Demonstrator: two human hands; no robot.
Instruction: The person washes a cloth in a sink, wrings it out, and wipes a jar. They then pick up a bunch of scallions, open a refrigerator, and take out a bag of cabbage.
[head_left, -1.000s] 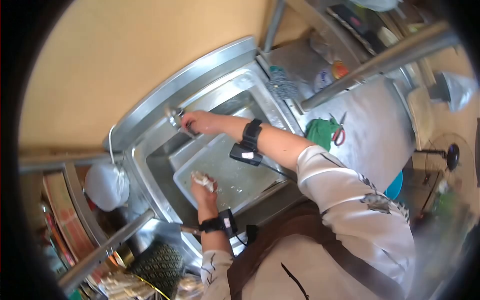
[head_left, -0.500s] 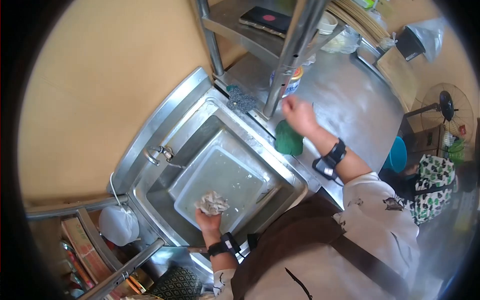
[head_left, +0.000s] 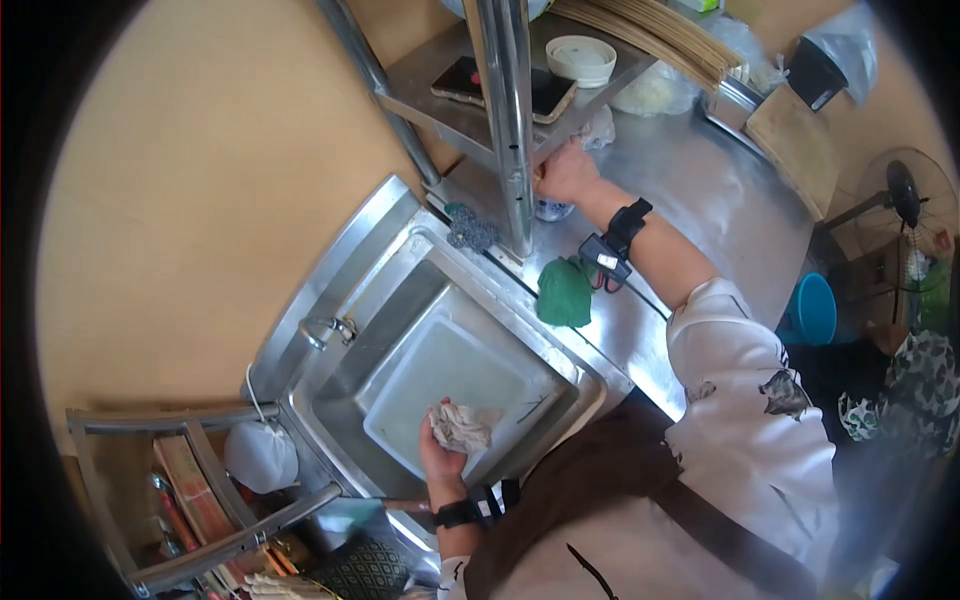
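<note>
Left hand point(head_left: 440, 462) fingers clenched on wet rag point(head_left: 462, 425); right hand point(head_left: 566, 172) fingers curled round bottle point(head_left: 549, 208).

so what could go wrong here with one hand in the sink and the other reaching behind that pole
The right hand reaches past the steel post for the bottle, partly hidden, so it might be knocked over. A phone lies on the shelf just above; splashes could reach it. The left hand holds a wet cloth over the tray, which could drip outside the sink.
</note>
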